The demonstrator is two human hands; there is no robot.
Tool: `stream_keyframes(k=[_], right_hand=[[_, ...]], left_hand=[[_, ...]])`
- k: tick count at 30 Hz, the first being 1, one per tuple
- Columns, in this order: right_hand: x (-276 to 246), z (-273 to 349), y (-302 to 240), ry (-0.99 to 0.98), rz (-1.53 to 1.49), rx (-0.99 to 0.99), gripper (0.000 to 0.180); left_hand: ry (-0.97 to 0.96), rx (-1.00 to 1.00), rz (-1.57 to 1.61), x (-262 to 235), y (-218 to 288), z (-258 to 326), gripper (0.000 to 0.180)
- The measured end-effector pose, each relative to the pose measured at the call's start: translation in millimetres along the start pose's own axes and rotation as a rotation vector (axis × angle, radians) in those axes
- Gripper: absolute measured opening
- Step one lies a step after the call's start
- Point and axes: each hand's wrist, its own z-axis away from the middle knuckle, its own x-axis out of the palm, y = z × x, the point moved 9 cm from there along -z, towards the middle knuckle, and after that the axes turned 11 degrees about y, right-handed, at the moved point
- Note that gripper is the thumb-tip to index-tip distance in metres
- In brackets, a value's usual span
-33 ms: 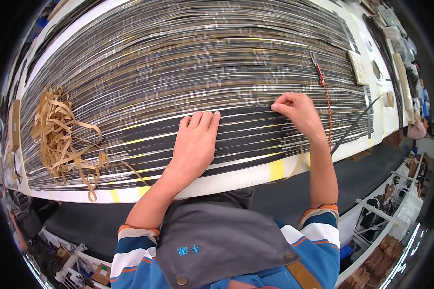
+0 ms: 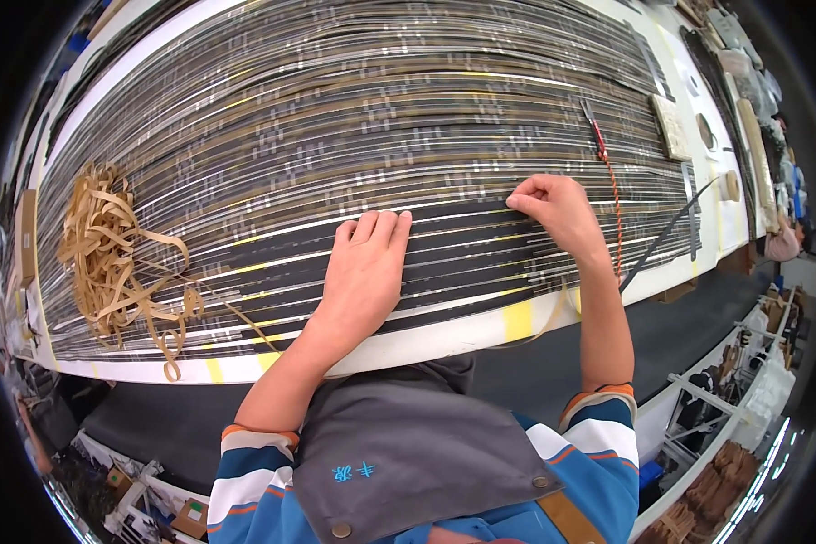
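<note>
Long, thin dark strips (image 2: 462, 231) with white, grey and yellow edges lie side by side across the table. My left hand (image 2: 364, 272) rests flat on the near strips, palm down and fingers stretched out close together. To its right, my right hand (image 2: 560, 213) is closed in a pinch just above the strips, thumb against forefinger. Whatever is between those fingertips is too small to make out. Beyond the right hand lies a small red-handled tool (image 2: 598, 140), tied to an orange-red twisted cord (image 2: 616, 213) that runs past the right forearm.
A tangled heap of tan ribbon (image 2: 100, 254) sits on the left of the strips. At the right are a pale block (image 2: 671, 127), a loose dark strip (image 2: 666, 240) and a tape roll (image 2: 729, 186). The white table edge (image 2: 426, 347) runs before me.
</note>
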Motion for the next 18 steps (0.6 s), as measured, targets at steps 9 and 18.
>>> stream_keyframes(k=[9, 18], right_hand=[[1.3, -3.5, -1.1, 0.041, 0.067, 0.013, 0.019], [2.2, -2.0, -2.4, 0.060, 0.100, 0.015, 0.017]], left_hand=[[-0.018, -0.009, 0.011, 0.4, 1.1, -1.6, 0.056], [-0.030, -0.014, 0.015, 1.2, 1.9, -1.1, 0.055]])
